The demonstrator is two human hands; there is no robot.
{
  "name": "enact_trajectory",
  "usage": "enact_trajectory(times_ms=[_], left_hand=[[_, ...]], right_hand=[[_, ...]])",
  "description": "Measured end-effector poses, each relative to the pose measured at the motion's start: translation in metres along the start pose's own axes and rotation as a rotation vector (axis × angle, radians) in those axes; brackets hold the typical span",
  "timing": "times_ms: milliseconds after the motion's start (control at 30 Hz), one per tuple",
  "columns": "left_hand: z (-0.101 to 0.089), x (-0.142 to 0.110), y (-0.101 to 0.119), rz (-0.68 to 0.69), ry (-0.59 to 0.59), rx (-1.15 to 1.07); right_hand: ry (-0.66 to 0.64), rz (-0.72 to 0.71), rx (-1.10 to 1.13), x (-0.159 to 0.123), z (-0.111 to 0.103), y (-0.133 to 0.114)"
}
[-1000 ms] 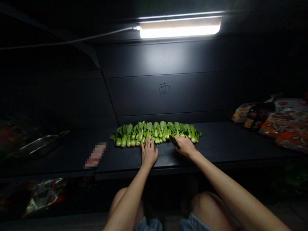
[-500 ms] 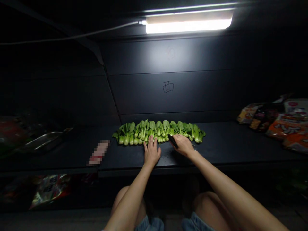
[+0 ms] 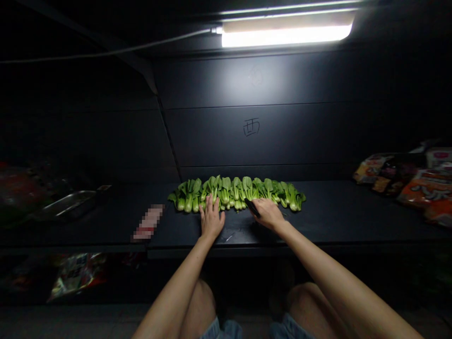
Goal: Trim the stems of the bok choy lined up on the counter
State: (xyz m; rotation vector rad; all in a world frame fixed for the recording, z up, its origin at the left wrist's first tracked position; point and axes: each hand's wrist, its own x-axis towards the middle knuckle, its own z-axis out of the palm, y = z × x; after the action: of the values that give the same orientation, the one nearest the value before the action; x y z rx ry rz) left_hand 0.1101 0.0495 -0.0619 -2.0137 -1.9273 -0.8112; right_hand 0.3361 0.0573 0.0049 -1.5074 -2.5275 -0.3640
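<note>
A row of green bok choy (image 3: 236, 193) lies side by side on a black shelf (image 3: 328, 216), stems toward me. My left hand (image 3: 211, 219) lies flat with fingers stretched out, fingertips touching the stems left of the row's middle. Just to the right, my right hand (image 3: 268, 213) is closed round a dark knife (image 3: 253, 207), whose black handle points up-left toward the stems. The blade is hard to see against the dark shelf.
A metal tray (image 3: 67, 205) sits at the left of the shelf, with a small blurred card (image 3: 148, 222) beside it. Colourful snack packets (image 3: 409, 181) pile up at the right, more packets (image 3: 76, 275) on a lower level left. A strip light (image 3: 286, 35) glows overhead.
My left hand has slid a little left along the row of stems. My right hand with the knife has stayed in place. The view has shifted slightly.
</note>
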Motion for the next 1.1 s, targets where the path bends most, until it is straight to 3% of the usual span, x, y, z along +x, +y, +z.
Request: enact_trajectory(times_ms=[167,267,500,1100], left_hand=[[-0.005,-0.002,-0.035,-0.069,-0.012,0.081],[-0.004,-0.005,-0.044,-0.170,-0.039,0.101],[0.000,-0.005,-0.043,-0.184,-0.106,0.103],[-0.002,-0.005,-0.043,-0.175,-0.107,0.064]], right_hand=[[0.010,-0.081,-0.004,0.005,0.000,-0.009],[0.013,-0.103,0.004,0.007,0.000,-0.014],[0.005,-0.091,0.044,0.012,-0.004,-0.027],[0.073,-0.078,0.128,0.026,-0.004,-0.045]])
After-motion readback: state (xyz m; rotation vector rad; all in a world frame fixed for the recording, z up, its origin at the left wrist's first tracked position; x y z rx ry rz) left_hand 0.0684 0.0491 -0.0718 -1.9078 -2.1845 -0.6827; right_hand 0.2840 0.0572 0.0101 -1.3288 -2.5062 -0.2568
